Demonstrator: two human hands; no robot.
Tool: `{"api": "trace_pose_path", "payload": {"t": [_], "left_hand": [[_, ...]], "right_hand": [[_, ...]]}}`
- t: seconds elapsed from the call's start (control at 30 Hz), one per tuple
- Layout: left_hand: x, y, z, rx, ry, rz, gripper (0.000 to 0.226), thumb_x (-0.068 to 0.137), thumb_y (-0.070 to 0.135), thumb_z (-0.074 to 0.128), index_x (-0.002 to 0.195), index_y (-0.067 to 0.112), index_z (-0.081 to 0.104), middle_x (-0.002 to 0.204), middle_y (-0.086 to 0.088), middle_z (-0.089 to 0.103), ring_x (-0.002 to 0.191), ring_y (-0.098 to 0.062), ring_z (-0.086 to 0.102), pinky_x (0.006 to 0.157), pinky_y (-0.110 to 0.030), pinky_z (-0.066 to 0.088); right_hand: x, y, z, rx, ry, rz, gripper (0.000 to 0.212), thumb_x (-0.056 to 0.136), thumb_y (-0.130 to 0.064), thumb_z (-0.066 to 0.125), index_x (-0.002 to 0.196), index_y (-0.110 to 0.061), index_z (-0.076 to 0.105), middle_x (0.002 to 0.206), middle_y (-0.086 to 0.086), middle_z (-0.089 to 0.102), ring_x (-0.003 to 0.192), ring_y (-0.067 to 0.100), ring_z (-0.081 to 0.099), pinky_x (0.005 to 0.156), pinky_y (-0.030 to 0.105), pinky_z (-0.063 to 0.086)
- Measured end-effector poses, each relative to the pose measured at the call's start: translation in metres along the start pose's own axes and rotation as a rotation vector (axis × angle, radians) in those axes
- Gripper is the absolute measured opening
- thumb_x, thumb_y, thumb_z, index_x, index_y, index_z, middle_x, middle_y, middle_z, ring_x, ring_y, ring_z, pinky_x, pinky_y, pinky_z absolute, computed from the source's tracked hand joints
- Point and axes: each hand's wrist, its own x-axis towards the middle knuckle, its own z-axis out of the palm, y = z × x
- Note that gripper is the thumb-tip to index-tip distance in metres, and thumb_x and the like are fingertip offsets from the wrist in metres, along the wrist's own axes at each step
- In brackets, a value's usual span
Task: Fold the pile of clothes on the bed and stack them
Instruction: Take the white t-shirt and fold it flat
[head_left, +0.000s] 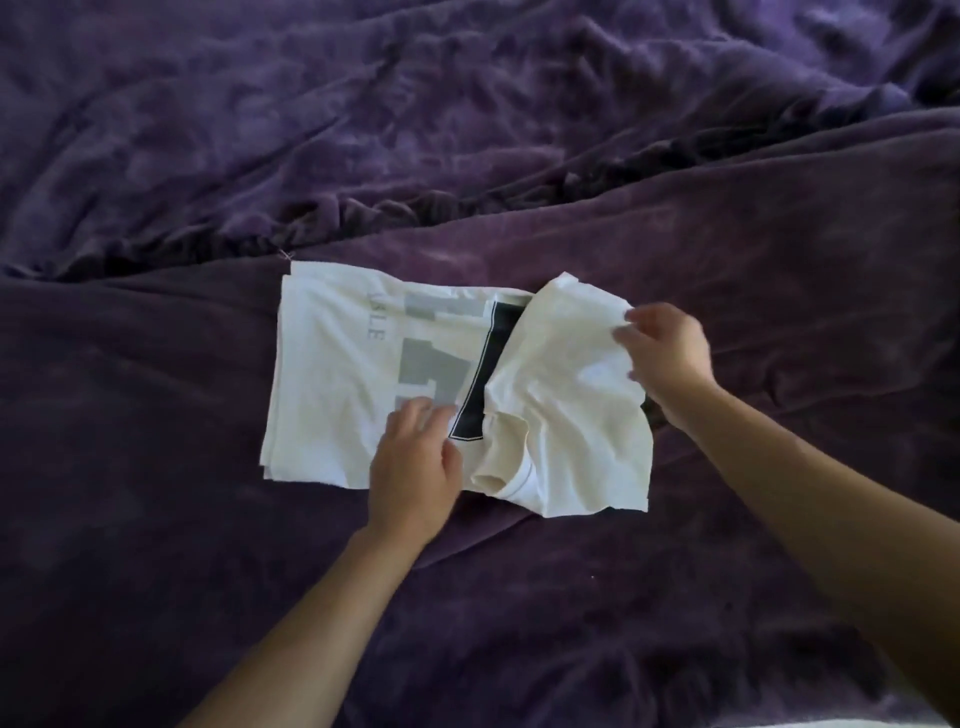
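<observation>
A purple blanket (727, 218) covers the bed, and a white shirt (327, 384) with grey and black print lies on it, partly folded. The left hand (415, 467) presses flat on the shirt, fingers straight. The right hand (667, 358) pinches the folded-over flap's edge.

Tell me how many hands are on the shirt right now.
2. The left hand presses the near edge of the white shirt; the right hand pinches its folded-over flap at the right.
</observation>
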Motion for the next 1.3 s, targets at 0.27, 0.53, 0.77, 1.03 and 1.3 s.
{"api": "trace_pose_path", "payload": {"t": [0.27, 0.53, 0.77, 1.03, 1.3], "left_hand": [[0.001, -0.004, 0.045, 0.361, -0.409, 0.299, 0.037, 0.092, 0.026, 0.044, 0.128, 0.031, 0.051, 0.146, 0.002, 0.029, 0.136, -0.022, 0.026, 0.101, -0.039, 0.031], [-0.008, -0.062, -0.033, -0.091, -0.051, -0.073, 0.031, 0.088, 0.007, 0.051, 0.117, 0.010, 0.063, 0.118, -0.004, 0.058, 0.108, -0.023, 0.055, 0.090, -0.035, 0.047], [-0.042, -0.146, -0.096, -0.181, 0.208, -0.339, 0.024, 0.086, -0.001, 0.055, 0.105, 0.007, 0.068, 0.103, -0.012, 0.064, 0.089, -0.028, 0.064, 0.082, -0.040, 0.052], [-0.012, -0.156, -0.095, -0.145, 0.266, -0.271, 0.029, 0.091, 0.014, 0.056, 0.119, 0.008, 0.061, 0.114, -0.017, 0.057, 0.105, -0.034, 0.055, 0.090, -0.040, 0.044], [0.074, -0.141, -0.053, 0.217, 0.095, -0.038, 0.059, 0.099, 0.048, 0.036, 0.151, 0.037, 0.011, 0.152, -0.028, 0.019, 0.131, -0.042, 0.033, 0.102, -0.049, 0.034]], "right_hand": [[-0.023, 0.058, 0.009, 0.126, -0.194, 0.229, 0.029, 0.077, -0.022, 0.078, 0.100, -0.012, 0.063, 0.099, 0.005, 0.069, 0.078, 0.014, 0.067, 0.053, 0.023, 0.052], [-0.088, -0.060, 0.045, 0.158, -0.243, -0.071, 0.028, 0.078, -0.020, 0.075, 0.096, -0.021, 0.054, 0.086, -0.001, 0.066, 0.061, 0.004, 0.067, 0.044, 0.018, 0.047], [-0.123, -0.143, 0.188, 0.064, -0.632, -0.079, 0.050, 0.084, -0.007, 0.069, 0.124, -0.023, 0.042, 0.099, 0.017, 0.064, 0.065, 0.023, 0.066, 0.060, 0.037, 0.060], [-0.110, -0.062, 0.174, -0.317, -0.141, -0.277, 0.034, 0.088, -0.024, 0.059, 0.122, -0.027, 0.055, 0.115, -0.002, 0.061, 0.102, 0.020, 0.061, 0.077, 0.031, 0.049], [-0.083, -0.006, 0.190, -0.397, -0.008, -0.251, 0.069, 0.087, -0.056, 0.050, 0.143, -0.044, 0.013, 0.138, 0.003, 0.043, 0.120, 0.028, 0.045, 0.080, 0.039, 0.035]]}}
